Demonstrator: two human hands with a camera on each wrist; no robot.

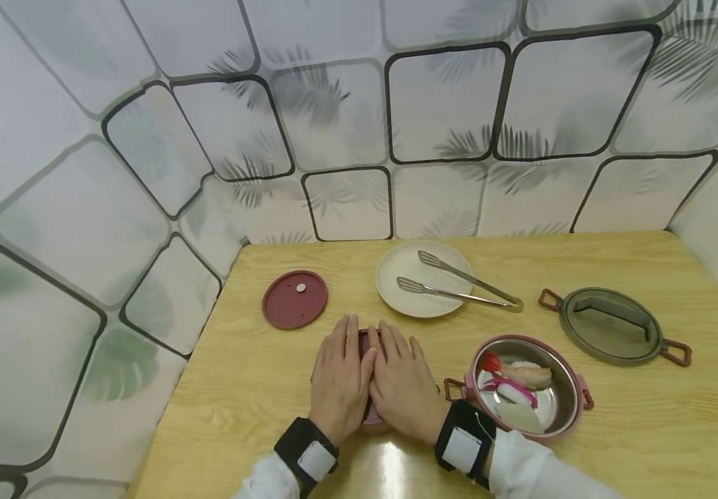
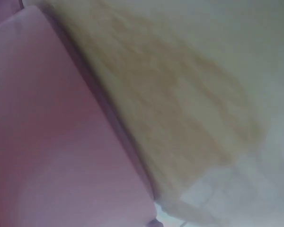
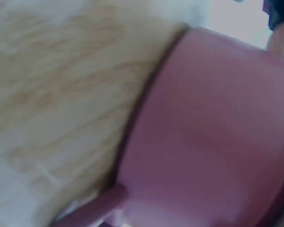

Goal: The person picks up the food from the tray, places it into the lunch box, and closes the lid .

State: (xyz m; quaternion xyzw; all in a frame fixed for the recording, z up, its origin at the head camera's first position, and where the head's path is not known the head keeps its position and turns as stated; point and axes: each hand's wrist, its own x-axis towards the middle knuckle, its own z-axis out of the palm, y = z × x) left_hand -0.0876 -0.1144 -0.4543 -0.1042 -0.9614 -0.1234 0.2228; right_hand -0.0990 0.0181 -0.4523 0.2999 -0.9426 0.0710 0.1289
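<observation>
My left hand [image 1: 340, 378] and right hand [image 1: 405, 388] lie side by side over a pink container [image 1: 373, 417], fingers straight and pointing away from me, thumbs meeting near the middle. The palms cover most of its top, so only a strip between the hands and a bit of the near edge show. In the left wrist view its smooth pink wall [image 2: 61, 132] stands on the wood-grain table. From the right wrist, the same rounded pink side [image 3: 208, 127] appears, with a pink bar [image 3: 92, 208] sticking out low down.
A pink steel-lined pot [image 1: 563, 391] with several food pieces [image 1: 524, 378] stands beside my right forearm. Behind it lies a green-grey lid [image 1: 611, 343] with brown handles. Farther back are metal tongs [image 1: 480, 284] across a white plate [image 1: 390, 274] and a round maroon lid [image 1: 293, 308].
</observation>
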